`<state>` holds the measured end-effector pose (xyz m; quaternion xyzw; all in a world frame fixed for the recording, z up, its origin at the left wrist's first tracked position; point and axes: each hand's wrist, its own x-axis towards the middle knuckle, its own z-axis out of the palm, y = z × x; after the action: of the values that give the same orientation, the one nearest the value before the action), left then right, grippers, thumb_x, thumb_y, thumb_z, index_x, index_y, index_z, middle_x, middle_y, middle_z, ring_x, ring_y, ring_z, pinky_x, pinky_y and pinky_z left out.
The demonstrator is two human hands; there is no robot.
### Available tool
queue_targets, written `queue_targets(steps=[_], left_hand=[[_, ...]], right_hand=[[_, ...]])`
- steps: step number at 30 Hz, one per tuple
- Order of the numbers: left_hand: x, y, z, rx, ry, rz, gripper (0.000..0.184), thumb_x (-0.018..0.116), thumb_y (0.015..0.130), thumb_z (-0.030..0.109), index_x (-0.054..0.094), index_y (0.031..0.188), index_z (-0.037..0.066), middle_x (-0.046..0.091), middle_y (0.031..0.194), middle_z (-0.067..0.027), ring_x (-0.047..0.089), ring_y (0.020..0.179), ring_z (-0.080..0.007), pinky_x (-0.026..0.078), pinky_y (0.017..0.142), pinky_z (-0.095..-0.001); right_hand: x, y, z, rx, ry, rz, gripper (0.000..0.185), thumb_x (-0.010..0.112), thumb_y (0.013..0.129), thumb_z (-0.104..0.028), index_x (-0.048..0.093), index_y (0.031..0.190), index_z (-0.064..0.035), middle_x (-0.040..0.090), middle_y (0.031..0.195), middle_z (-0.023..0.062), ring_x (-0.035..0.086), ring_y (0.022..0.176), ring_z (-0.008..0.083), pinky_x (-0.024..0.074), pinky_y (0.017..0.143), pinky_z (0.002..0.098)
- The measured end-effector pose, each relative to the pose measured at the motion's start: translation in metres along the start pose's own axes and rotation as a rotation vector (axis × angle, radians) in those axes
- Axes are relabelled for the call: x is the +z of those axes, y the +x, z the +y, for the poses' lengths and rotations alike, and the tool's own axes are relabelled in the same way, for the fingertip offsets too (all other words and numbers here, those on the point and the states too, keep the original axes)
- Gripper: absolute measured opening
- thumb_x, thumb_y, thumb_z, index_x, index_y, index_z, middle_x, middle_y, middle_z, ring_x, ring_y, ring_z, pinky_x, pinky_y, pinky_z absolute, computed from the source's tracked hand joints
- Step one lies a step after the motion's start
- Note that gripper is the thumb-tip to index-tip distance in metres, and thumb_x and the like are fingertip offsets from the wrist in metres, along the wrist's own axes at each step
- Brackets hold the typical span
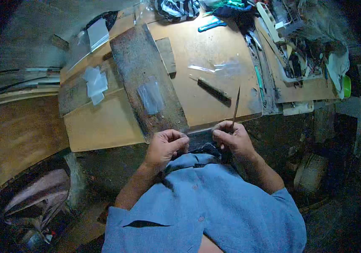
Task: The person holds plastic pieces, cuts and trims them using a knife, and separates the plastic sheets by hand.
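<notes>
My right hand (pixel 236 140) is closed around the lower end of a thin, dark pointed stick (pixel 236 105), which rises from the fist with its tip upward. Its exact kind I cannot make out. My left hand (pixel 166 146) is closed in a pinch near the table's front edge, beside the lower end of a dark worn board (pixel 140 59). Whatever is between those fingers, if anything, is too small to see. On the board lies a clear plastic piece (pixel 151 98). A dark-handled pointed tool (pixel 214 92) rests on the table above my right hand.
Crumpled translucent plastic (pixel 95 84) lies left of the board. Clear strips (pixel 227 67) and a blue cutter knife (pixel 212 26) lie on the tabletop (pixel 184 46). To the right stands a white tray (pixel 288 78) crowded with tools. Bags (pixel 176 9) sit at the back.
</notes>
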<state>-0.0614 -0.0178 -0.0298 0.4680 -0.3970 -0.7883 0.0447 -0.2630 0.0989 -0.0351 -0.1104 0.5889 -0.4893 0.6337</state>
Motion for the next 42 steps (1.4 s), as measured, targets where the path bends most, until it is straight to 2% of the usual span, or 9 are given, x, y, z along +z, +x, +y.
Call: queue_targets(steps=[2,8,11,18,20,26,28,35,42], left_hand=[[-0.002,0.002,0.000,0.040,0.024,0.025,0.009,0.065,0.083,0.009,0.061,0.083,0.001,0.063,0.070,-0.0036,0.055,0.057,-0.0077,0.042,0.050,-0.0196],[-0.003,0.005,0.004,0.071,0.053,0.070,0.012,0.064,0.085,0.011,0.061,0.082,0.000,0.061,0.068,-0.0039,0.056,0.057,-0.0096,0.046,0.052,-0.0224],[-0.003,0.008,0.000,0.054,-0.033,0.035,0.018,0.062,0.087,0.021,0.061,0.081,0.004,0.062,0.067,-0.0027,0.055,0.056,-0.0073,0.040,0.049,-0.0195],[-0.007,0.015,-0.003,0.098,-0.207,0.014,0.018,0.057,0.090,0.020,0.060,0.087,0.003,0.064,0.071,-0.0055,0.060,0.060,-0.0112,0.044,0.052,-0.0211],[-0.007,0.013,0.004,0.008,-0.173,0.049,0.017,0.059,0.089,0.020,0.059,0.090,0.002,0.064,0.074,-0.0055,0.061,0.062,-0.0117,0.045,0.054,-0.0212],[0.006,0.009,0.007,0.027,-0.008,0.062,0.018,0.065,0.083,0.015,0.059,0.095,0.002,0.065,0.076,-0.0056,0.062,0.064,-0.0115,0.044,0.054,-0.0201],[0.008,0.011,0.005,0.044,-0.028,0.070,0.017,0.065,0.083,0.013,0.059,0.094,0.002,0.064,0.075,-0.0043,0.061,0.063,-0.0096,0.043,0.053,-0.0191],[0.016,0.013,0.003,-0.034,-0.146,0.138,0.012,0.064,0.084,0.011,0.060,0.090,0.002,0.062,0.072,-0.0034,0.059,0.060,-0.0080,0.044,0.051,-0.0192],[0.028,0.019,0.004,-0.034,-0.064,0.148,0.013,0.063,0.085,0.014,0.060,0.089,0.002,0.062,0.070,-0.0035,0.058,0.059,-0.0077,0.043,0.050,-0.0191]], right_hand=[[0.000,0.001,-0.001,0.004,-0.015,0.023,0.014,0.065,0.081,-0.013,0.058,0.087,-0.0023,0.058,0.068,0.0014,0.051,0.055,0.0070,0.0409,0.050,0.0208],[-0.006,0.008,0.003,0.010,-0.067,-0.031,0.014,0.066,0.081,-0.016,0.062,0.086,-0.0034,0.060,0.073,0.0001,0.052,0.062,0.0061,0.0409,0.054,0.0205],[-0.008,0.011,0.003,0.009,-0.024,-0.027,0.014,0.066,0.082,-0.017,0.062,0.085,-0.0038,0.060,0.072,-0.0001,0.052,0.061,0.0064,0.0406,0.053,0.0206],[-0.005,0.014,-0.007,0.044,-0.074,0.004,0.012,0.064,0.083,-0.014,0.059,0.083,-0.0031,0.058,0.067,0.0008,0.050,0.054,0.0063,0.0408,0.049,0.0198],[-0.006,0.016,-0.008,0.043,-0.050,0.009,0.012,0.064,0.083,-0.014,0.059,0.083,-0.0033,0.058,0.068,0.0006,0.050,0.054,0.0059,0.0407,0.049,0.0193],[-0.012,0.021,-0.009,0.075,-0.010,0.019,0.012,0.064,0.083,-0.015,0.059,0.083,-0.0035,0.058,0.068,0.0002,0.051,0.055,0.0054,0.0411,0.049,0.0188],[-0.017,0.023,-0.008,0.079,-0.046,-0.004,0.019,0.067,0.082,-0.020,0.061,0.086,-0.0035,0.061,0.074,0.0009,0.052,0.059,0.0054,0.0403,0.050,0.0190],[-0.035,0.026,-0.012,0.102,-0.054,-0.055,0.020,0.067,0.082,-0.021,0.061,0.088,-0.0034,0.061,0.075,0.0012,0.053,0.060,0.0061,0.0405,0.051,0.0200],[-0.051,0.025,-0.019,0.162,-0.049,-0.071,0.019,0.067,0.081,-0.021,0.061,0.087,-0.0038,0.060,0.074,-0.0001,0.052,0.061,0.0057,0.0400,0.052,0.0202]])
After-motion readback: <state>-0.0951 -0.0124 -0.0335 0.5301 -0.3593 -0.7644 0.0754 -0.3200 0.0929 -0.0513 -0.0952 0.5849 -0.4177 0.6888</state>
